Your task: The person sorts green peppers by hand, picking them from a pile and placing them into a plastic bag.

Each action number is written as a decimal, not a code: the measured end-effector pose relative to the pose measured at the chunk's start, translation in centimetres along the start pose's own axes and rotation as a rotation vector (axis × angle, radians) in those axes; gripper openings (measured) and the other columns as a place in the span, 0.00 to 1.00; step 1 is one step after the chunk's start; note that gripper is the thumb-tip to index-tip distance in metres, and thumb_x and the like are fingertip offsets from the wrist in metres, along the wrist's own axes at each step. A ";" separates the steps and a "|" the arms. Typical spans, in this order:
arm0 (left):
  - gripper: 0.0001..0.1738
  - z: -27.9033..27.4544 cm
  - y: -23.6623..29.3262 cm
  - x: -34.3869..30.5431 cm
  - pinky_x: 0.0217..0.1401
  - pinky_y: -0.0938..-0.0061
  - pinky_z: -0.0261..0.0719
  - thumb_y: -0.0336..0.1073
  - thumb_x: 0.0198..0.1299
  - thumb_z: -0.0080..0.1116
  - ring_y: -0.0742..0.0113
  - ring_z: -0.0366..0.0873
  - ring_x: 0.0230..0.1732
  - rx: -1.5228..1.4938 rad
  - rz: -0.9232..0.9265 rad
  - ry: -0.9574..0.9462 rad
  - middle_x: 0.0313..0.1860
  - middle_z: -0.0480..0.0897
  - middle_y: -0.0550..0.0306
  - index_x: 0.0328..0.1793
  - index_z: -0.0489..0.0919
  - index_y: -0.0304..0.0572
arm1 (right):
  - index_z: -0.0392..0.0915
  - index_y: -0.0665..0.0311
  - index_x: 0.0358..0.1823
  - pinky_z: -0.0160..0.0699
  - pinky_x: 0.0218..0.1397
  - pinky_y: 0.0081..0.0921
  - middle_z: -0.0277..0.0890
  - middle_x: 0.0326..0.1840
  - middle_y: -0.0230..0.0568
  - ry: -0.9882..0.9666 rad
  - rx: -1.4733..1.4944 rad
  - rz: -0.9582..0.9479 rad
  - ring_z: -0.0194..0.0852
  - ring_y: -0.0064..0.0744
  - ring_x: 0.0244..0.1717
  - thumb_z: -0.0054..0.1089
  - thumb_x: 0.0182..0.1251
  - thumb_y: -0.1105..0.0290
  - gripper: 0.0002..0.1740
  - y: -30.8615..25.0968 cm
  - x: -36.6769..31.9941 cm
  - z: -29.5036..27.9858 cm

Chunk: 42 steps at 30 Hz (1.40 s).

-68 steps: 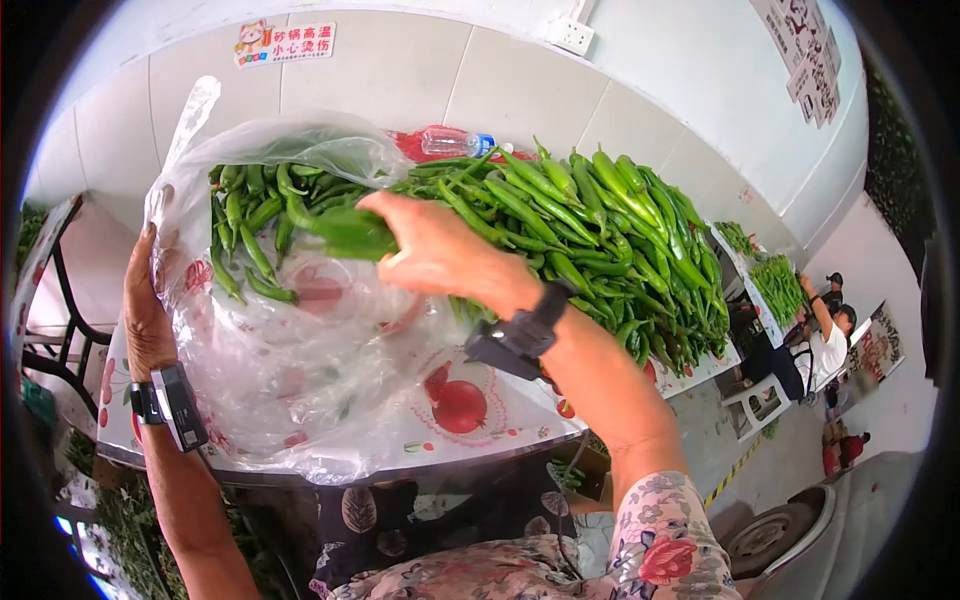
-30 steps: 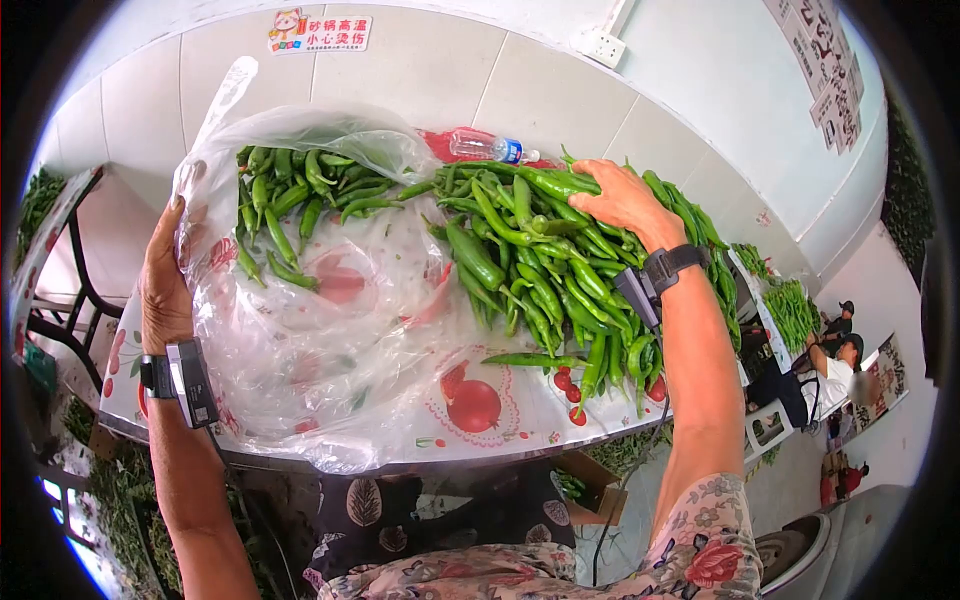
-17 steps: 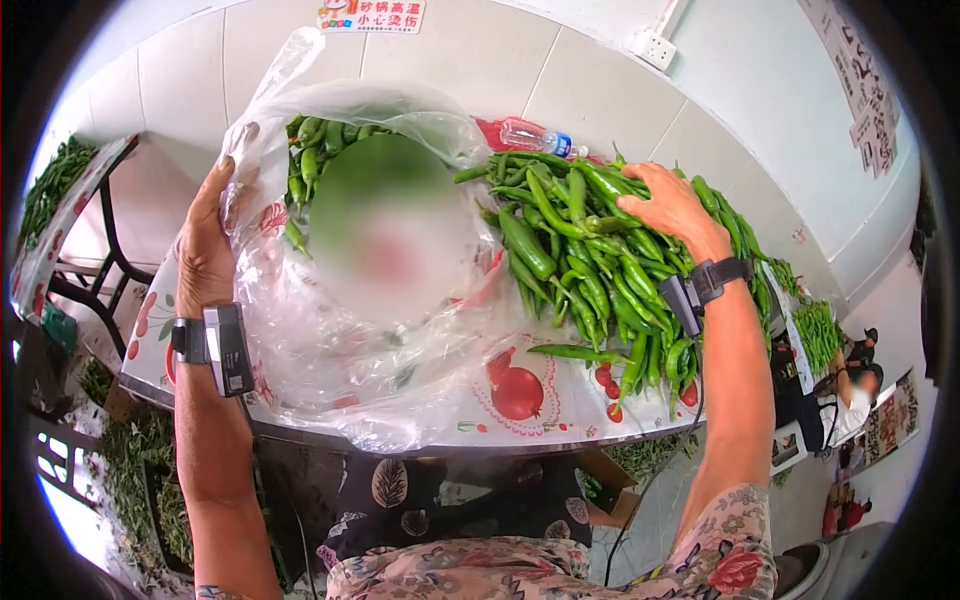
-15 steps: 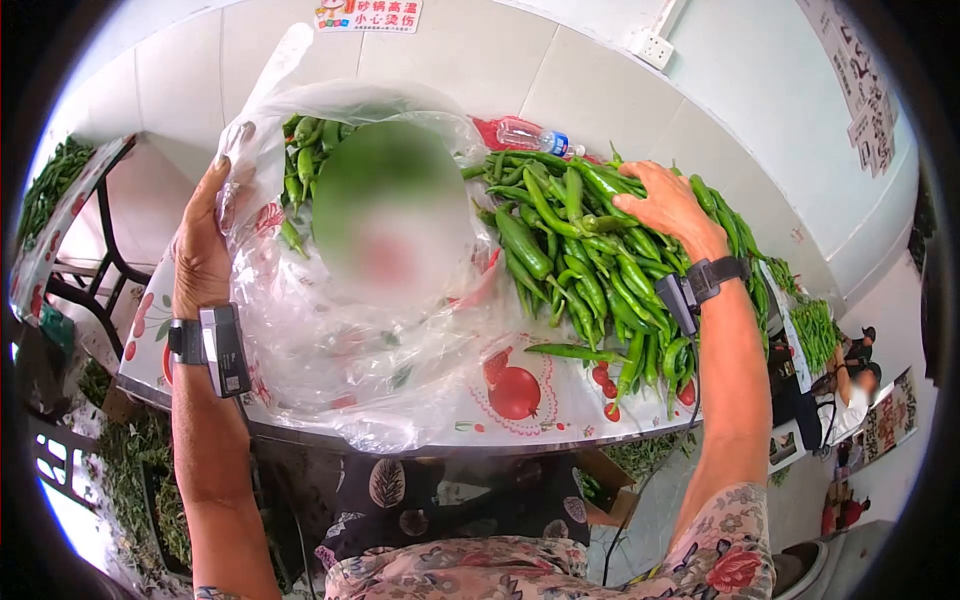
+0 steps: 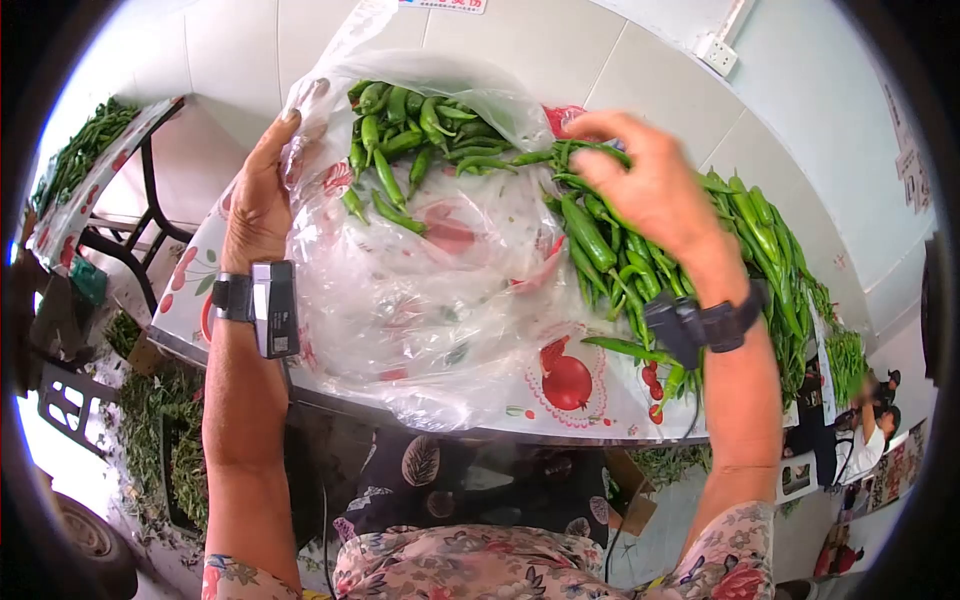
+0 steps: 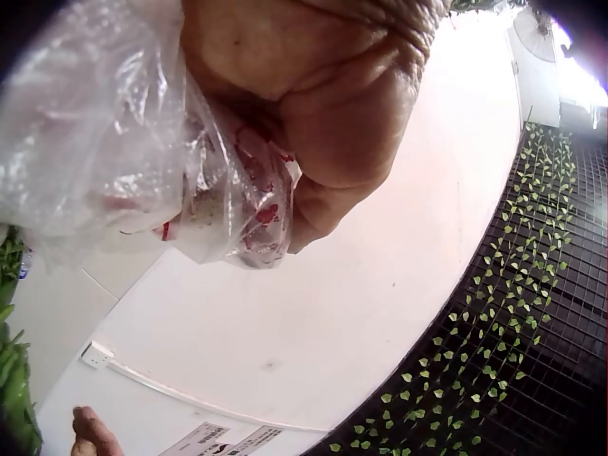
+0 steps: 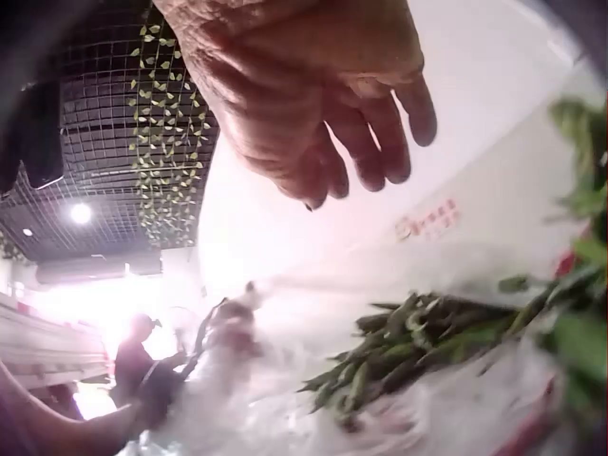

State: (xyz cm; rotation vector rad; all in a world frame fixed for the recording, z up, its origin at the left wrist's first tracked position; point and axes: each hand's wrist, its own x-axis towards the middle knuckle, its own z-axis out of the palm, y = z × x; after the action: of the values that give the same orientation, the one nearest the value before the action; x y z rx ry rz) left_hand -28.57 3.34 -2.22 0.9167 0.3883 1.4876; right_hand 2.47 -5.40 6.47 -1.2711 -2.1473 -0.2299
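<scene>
In the head view my left hand holds the side of a clear plastic bag, which lies wide-mouthed on the table. The left wrist view shows the fingers curled at the bunched plastic. Several green chili peppers lie inside the bag at its far end. To the right spreads a large heap of long green chili peppers. Above the heap's left part is my right hand, slightly blurred. Its fingers are loosely bent with nothing between them in the right wrist view.
The table has a fruit-print cover. Red material lies at the wall behind the heap. Another table with green produce stands at left. Leafy stalks cover the floor, and people are at far right.
My right hand carried green peppers over the bag, then came to the heap on the right. It has since lifted off the heap and shifted. The left hand keeps its hold on the bag.
</scene>
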 end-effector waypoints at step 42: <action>0.20 -1.1 -0.3 0.6 0.50 0.77 0.80 0.38 0.63 0.58 0.68 0.81 0.46 -0.130 0.036 -0.012 0.47 0.83 0.53 0.57 0.78 0.33 | 0.72 0.68 0.55 0.77 0.45 0.32 0.81 0.43 0.50 -0.495 0.226 0.305 0.80 0.40 0.42 0.53 0.49 0.77 0.27 -1.8 1.0 9.0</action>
State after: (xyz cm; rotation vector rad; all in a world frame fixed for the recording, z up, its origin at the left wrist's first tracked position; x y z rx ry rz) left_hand -29.11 4.27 -2.99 0.8331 0.2642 1.5209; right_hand -3.19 -1.62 0.18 -1.6155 -2.2446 0.4899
